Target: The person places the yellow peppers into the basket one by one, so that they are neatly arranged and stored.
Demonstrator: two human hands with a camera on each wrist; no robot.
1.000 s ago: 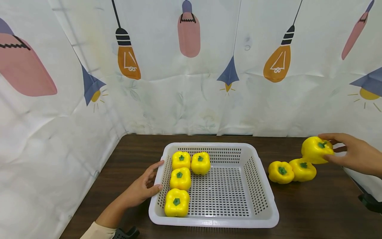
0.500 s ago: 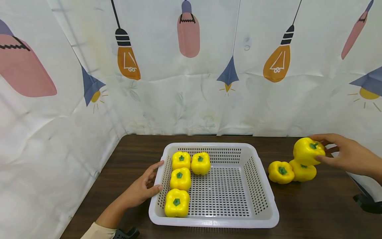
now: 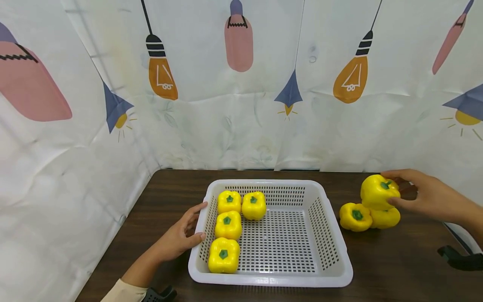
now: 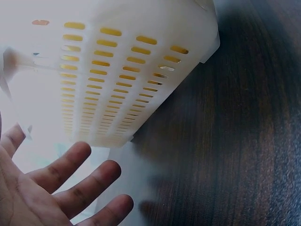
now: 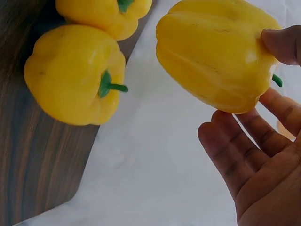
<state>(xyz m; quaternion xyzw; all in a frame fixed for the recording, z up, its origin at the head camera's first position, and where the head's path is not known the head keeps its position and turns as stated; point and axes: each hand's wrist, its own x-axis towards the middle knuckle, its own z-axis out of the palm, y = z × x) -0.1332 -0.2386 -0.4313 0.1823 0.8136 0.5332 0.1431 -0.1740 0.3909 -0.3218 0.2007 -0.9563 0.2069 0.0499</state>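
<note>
Above the table on the right, my right hand [image 3: 426, 195] pinches a yellow bell pepper [image 3: 377, 192] between thumb and fingers. In the right wrist view, that bell pepper [image 5: 216, 56] is off the table, its green stem toward the palm. Just below it sit two more, a left bell pepper [image 3: 355, 217] and a partly covered right bell pepper [image 3: 385, 218]. My left hand [image 3: 177, 235] touches the left rim of a white perforated basket [image 3: 271, 279] with thumb and fingertip. Its other fingers [image 4: 89, 181] extend loosely beside the basket wall in the left wrist view.
Several yellow bell peppers stand in the basket along its left side, including a front bell pepper [image 3: 224, 256] and one right of the back one, a second-column bell pepper [image 3: 254, 206]. A dark wood table [image 3: 381, 264] bears everything. A printed white curtain [image 3: 241, 126] hangs behind.
My right hand has carried its bell pepper leftward, and it now overlaps more of the peppers on the table. The left hand and the basket have stayed put.
</note>
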